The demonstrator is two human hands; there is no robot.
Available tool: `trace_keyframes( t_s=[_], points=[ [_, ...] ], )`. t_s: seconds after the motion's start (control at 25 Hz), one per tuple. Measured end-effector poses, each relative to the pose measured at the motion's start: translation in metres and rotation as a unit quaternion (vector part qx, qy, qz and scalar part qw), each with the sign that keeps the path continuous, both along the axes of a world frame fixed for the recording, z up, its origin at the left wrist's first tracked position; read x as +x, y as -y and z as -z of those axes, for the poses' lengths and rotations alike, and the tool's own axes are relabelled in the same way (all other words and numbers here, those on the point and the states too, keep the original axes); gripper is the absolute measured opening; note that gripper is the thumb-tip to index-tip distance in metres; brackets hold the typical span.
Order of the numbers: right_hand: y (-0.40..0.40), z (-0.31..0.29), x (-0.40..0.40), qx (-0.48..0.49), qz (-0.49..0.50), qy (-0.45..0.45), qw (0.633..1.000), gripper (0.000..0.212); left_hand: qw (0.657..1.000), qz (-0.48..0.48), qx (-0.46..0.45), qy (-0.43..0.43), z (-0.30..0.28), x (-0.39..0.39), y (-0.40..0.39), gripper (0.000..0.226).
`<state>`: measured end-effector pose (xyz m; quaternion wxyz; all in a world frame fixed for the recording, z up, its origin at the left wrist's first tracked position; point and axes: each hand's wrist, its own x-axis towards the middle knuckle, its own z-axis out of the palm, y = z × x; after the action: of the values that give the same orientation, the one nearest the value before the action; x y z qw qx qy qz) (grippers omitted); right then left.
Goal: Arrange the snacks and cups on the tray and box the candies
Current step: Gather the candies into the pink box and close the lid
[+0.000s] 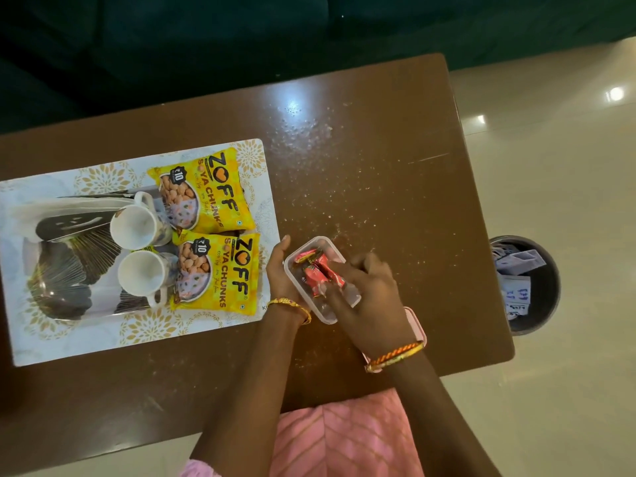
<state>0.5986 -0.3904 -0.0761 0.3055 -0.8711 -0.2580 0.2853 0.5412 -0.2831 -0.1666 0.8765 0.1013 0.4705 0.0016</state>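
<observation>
A white patterned tray point(103, 339) lies on the left of the brown table. On it stand two white cups point(132, 227) point(141, 274) and two yellow soya chunk packets point(203, 191) point(220, 273). Right of the tray sits a small clear plastic box point(318, 244) with several red wrapped candies point(316, 273) inside. My left hand point(280, 270) grips the box's left side. My right hand point(364, 297) reaches into the box from the right, fingers on the candies. A pink lid point(418, 325) shows partly under my right wrist.
The brown table point(378, 166) is speckled with crumbs. A dark round bin point(547, 290) holding papers stands on the tiled floor off the table's right edge. A dark green sofa fills the far side.
</observation>
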Motion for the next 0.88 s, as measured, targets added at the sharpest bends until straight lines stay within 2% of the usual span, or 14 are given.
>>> trace_keyframes(
  t_s=[0.12, 0.16, 0.24, 0.32, 0.44, 0.72, 0.8, 0.88],
  points=[
    [0.033, 0.008, 0.002, -0.004, 0.052, 0.029, 0.998, 0.032, 0.999, 0.002, 0.016, -0.037, 0.004, -0.007, 0.002, 0.049],
    [0.048, 0.013, 0.005, -0.043, 0.051, 0.03, 0.997, 0.034, 0.998, 0.002, 0.017, -0.057, 0.006, -0.01, 0.003, 0.048],
    [0.075, 0.028, 0.008, -0.194, -0.034, 0.004, 0.98, 0.052, 0.997, 0.0, 0.02, -0.078, 0.008, -0.015, 0.005, 0.049],
    [0.095, 0.043, 0.005, -0.309, -0.149, -0.021, 0.939, 0.079, 0.996, 0.0, 0.013, -0.088, 0.008, -0.021, 0.008, 0.052],
    [0.107, 0.064, -0.007, -0.338, -0.226, 0.003, 0.914, 0.092, 0.994, 0.002, 0.006, -0.107, 0.008, -0.033, 0.013, 0.054],
    [0.099, 0.074, 0.0, -0.322, -0.18, 0.048, 0.928, 0.075, 0.991, -0.006, 0.006, -0.137, 0.009, -0.046, 0.023, 0.049],
    [0.091, 0.073, 0.005, -0.325, -0.155, 0.037, 0.932, 0.06, 0.991, -0.003, 0.004, -0.134, 0.01, -0.046, 0.026, 0.051],
    [0.08, 0.069, 0.013, -0.304, -0.112, 0.017, 0.946, 0.033, 0.992, -0.002, 0.005, -0.129, 0.009, -0.045, 0.028, 0.048]
  ],
)
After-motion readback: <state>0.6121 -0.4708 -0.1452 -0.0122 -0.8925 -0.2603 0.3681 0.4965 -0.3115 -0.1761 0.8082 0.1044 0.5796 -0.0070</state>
